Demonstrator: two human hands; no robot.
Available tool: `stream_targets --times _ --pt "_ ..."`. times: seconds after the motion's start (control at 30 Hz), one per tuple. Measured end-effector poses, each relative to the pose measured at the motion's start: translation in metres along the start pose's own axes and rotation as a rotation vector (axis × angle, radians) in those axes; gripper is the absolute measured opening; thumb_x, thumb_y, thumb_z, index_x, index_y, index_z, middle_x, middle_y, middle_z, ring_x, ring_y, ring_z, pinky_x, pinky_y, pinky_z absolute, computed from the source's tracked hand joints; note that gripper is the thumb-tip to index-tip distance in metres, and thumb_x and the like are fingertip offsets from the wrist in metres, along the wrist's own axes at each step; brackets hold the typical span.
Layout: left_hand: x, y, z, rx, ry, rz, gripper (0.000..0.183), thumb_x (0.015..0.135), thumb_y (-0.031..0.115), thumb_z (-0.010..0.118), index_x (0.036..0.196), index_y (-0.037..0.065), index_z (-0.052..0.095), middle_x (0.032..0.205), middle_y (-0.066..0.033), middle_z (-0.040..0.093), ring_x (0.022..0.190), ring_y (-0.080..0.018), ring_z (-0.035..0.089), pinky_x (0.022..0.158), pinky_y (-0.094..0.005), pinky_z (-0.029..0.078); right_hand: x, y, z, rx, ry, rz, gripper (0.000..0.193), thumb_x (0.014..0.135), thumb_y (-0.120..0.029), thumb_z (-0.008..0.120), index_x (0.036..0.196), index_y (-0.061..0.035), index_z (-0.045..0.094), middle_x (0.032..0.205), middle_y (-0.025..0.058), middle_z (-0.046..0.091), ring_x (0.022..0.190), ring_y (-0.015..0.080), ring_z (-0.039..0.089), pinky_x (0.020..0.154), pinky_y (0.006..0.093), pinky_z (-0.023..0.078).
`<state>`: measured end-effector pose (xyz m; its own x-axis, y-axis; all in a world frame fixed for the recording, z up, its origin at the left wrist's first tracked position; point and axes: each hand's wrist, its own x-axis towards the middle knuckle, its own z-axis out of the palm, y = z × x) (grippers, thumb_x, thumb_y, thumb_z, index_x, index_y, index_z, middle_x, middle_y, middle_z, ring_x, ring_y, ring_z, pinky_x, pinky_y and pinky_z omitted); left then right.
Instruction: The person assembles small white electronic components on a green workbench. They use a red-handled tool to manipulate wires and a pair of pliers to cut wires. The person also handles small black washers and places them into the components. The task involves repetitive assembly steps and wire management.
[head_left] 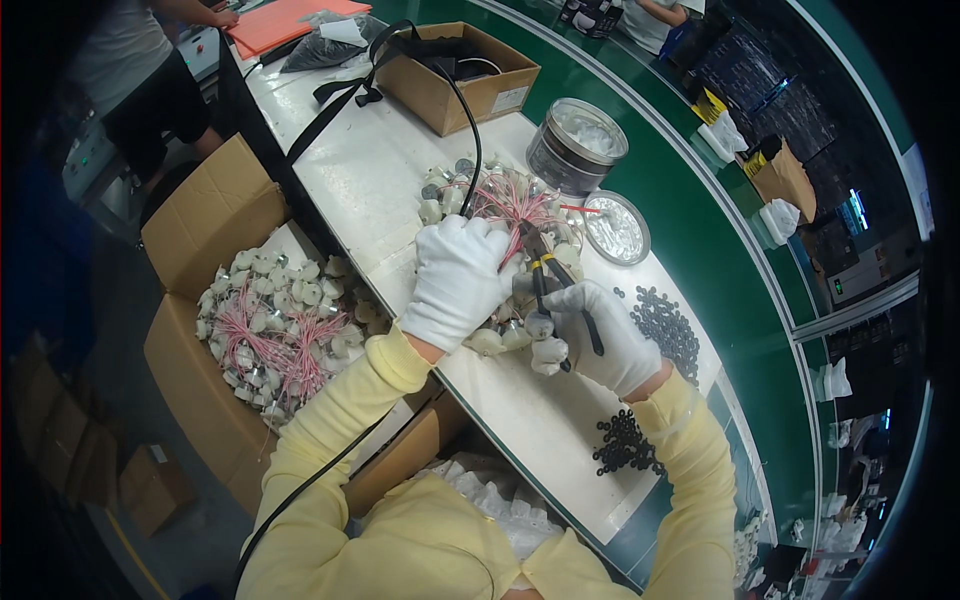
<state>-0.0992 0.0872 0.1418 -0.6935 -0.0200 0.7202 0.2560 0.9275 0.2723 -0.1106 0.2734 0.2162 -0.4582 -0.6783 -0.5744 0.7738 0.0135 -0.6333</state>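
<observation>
My gloved left hand is closed at the near side of a tangle of pink wires, with some strands between its fingers. A pair of pliers with dark handles and yellow bands is held in my gloved right hand. The jaws point away from me and touch or nearly touch the wires beside my left fingers. Small cream-white parts with metal bits lie heaped under and around both hands. One such part shows next to the plier handles; whether my right fingers touch it, I cannot tell.
An open carton of similar wired parts stands left of the white table. Small black rings lie in two piles at right. Farther off are an open tin, its lid and a cardboard box. A person stands far left.
</observation>
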Motion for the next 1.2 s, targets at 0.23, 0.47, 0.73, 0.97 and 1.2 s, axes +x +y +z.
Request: stream_targets --times 0.23,0.47,0.73,0.97,1.2 --pt "-0.001 0.000 0.001 -0.007 0.006 -0.001 0.022 0.076 0.027 0.075 0.079 0.009 0.063 0.075 -0.0076 0.060 0.074 -0.0291 0.059 0.063 -0.0432 0.047 0.005 0.001 -0.009 0.022 -0.034 -0.017 0.047 0.089 -0.020 0.048 0.135 -0.0075 0.048 0.084 0.0044 0.046 0.062 0.0154 0.045 0.062 0.0347 0.041" --pt "0.000 0.002 -0.003 -0.032 -0.001 -0.055 0.025 0.079 0.031 0.073 0.087 0.009 0.064 0.080 -0.0087 0.061 0.076 -0.0304 0.059 0.066 -0.0436 0.047 -0.005 -0.012 -0.008 0.093 -0.230 -0.149 0.047 0.092 -0.021 0.045 0.137 -0.0072 0.046 0.105 0.0146 0.064 0.087 0.0297 0.066 0.081 0.0459 0.053" --pt "0.012 -0.001 -0.054 -0.638 -0.060 -0.146 0.026 0.094 0.028 0.066 0.102 0.003 0.062 0.092 -0.0126 0.062 0.083 -0.0341 0.060 0.073 -0.0429 0.049 -0.017 -0.013 0.038 -0.712 0.060 -0.232 0.069 0.093 -0.024 0.056 0.150 -0.0010 0.026 0.113 0.0162 0.065 0.095 0.0236 0.068 0.085 0.0373 0.054" --pt "0.026 0.001 -0.085 -1.282 -0.389 -0.665 0.042 0.101 0.024 0.057 0.136 0.001 0.053 0.114 -0.0036 0.062 0.097 -0.0109 0.061 0.085 -0.0238 0.049 0.010 0.002 0.068 -1.441 0.415 -0.920 0.067 0.088 -0.035 0.067 0.138 -0.0009 0.039 0.103 0.0236 0.065 0.089 0.0417 0.066 0.075 0.0456 0.053" --pt "0.034 -0.066 -0.098 -1.620 -0.156 -0.960 0.032 0.101 0.030 0.058 0.124 0.008 0.063 0.103 -0.0054 0.068 0.063 -0.0042 0.054 0.051 -0.0176 0.042 -0.044 -0.006 0.050 -1.374 0.334 -0.964 0.077 0.089 -0.033 0.070 0.145 0.0074 0.036 0.097 0.0245 0.067 0.080 0.0331 0.070 0.072 0.0390 0.055"
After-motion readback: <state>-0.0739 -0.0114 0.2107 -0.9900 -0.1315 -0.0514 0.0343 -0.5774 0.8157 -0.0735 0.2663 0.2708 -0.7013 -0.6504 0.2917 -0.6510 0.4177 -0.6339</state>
